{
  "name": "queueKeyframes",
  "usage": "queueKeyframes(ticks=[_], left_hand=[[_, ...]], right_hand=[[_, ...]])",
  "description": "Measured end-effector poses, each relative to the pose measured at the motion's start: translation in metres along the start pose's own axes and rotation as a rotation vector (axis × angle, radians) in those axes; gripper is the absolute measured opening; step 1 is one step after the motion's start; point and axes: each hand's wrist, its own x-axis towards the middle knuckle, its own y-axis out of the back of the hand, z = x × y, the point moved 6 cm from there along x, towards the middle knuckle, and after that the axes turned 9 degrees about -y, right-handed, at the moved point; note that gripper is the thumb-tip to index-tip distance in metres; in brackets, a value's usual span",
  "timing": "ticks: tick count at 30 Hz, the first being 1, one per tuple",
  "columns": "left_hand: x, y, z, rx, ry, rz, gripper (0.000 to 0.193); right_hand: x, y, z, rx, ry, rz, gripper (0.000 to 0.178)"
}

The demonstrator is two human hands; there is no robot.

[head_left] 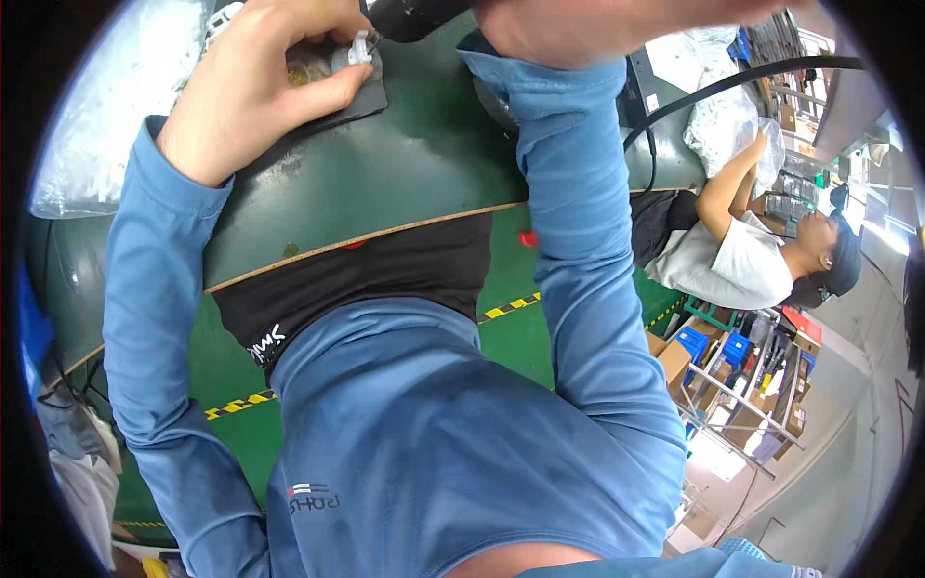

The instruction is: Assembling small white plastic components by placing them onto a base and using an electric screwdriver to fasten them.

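In the head view, the small white part (360, 50) sits above a dark plate (372, 100) on the green table (414, 159), well in from the edge nearest the person. The left hand (252, 72) lies just to the left of the white part and curls around it, its grip pinching the piece, with the thumb on the near side and a fingertip on the far side. A round yellowish piece (303, 71), partly hidden by that hand, lies just left of the white part. A black cylindrical tool (414, 13) comes in from the top edge, just right of the white part, its end pointing toward it. The right hand (588, 29) is farther right of the white part and cut off by the top edge; its fingers are out of sight, so I cannot tell whether its grip is spread or pressed together, or whether it holds the tool. Left of the white part, beyond the left hand, lies a large clear plastic bag (111, 125) of pale contents. Well to the right of the white part are a black cable (737, 72) and a co-worker (737, 260) in a pale shirt, handling a clear bag (770, 154).
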Motion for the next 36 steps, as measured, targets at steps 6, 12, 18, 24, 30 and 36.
queueKeyframes(ticks=[6, 12, 18, 24, 30, 36], left_hand=[[-0.003, -0.003, -0.004, 0.023, 0.047, -0.02, 0.021], [-0.003, -0.008, -0.015, -0.001, 0.011, -0.044, 0.024], [-0.004, -0.007, -0.014, 0.043, 0.03, -0.075, 0.026], [0.002, -0.004, -0.004, 0.024, -0.035, 0.082, 0.034], [0.023, -0.007, -0.005, 0.011, -0.051, 0.128, 0.029], [0.034, -0.018, 0.008, 0.152, -0.066, 0.092, 0.024]], right_hand=[[-0.024, 0.044, -0.039, -0.229, 0.031, 0.061, 0.096], [-0.032, 0.047, -0.028, -0.225, -0.153, 0.401, 0.081], [-0.032, 0.044, -0.02, -0.28, -0.187, 0.382, 0.079], [-0.022, 0.054, -0.029, -0.159, -0.048, 0.205, 0.084], [-0.011, 0.032, -0.056, -0.246, 0.109, -0.12, 0.095], [-0.017, 0.025, -0.056, -0.21, 0.139, -0.142, 0.094]])
